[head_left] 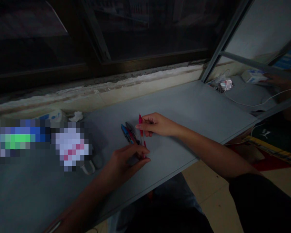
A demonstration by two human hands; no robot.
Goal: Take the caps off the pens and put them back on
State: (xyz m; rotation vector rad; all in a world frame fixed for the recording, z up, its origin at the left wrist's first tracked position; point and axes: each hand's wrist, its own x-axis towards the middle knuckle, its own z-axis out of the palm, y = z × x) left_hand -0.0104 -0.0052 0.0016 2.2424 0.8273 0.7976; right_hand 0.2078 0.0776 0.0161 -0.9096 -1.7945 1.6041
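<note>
A slim pen [140, 132] with a red-pink grip and a clear barrel stands nearly upright in the view, between my two hands. My right hand [155, 124] is closed on its upper part, thumb and fingers pinching the coloured section. Around the lower end, my left hand [129, 158] curls its thumb and index finger; the end shows between them. Just left of the held pen, several more pens [126, 132], blue, dark red and grey, lie close together on the grey tabletop [169, 106]. My left hand partly covers their near ends.
Blurred-out items [71, 145] and a white-and-blue box [54, 116] are on the left, with crumpled white tissue [76, 116] beside the box. A metal frame post [212, 61] rises at the right. Beyond it, another person's hand [274, 79] is near a box [253, 76].
</note>
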